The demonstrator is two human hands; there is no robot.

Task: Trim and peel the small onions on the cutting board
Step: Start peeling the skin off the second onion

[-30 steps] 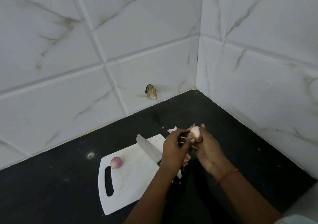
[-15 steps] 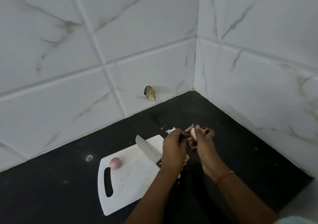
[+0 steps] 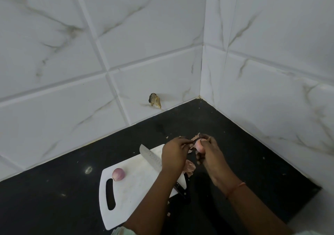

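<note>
While the right hand (image 3: pixel 210 153) grips a small pale-pink onion (image 3: pixel 199 145) in curled fingers above the black tabletop (image 3: pixel 253 162), just past the far right corner of the white cutting board (image 3: pixel 133 184), the left hand (image 3: pixel 174 156) pinches at the onion's skin with thumb and fingertips closed; a second, purplish onion (image 3: pixel 118 174) sits on the board near its handle slot; a knife (image 3: pixel 151 156) lies flat on the board, partly under the left forearm; loose peels (image 3: pixel 189 168) lie below the hands.
</note>
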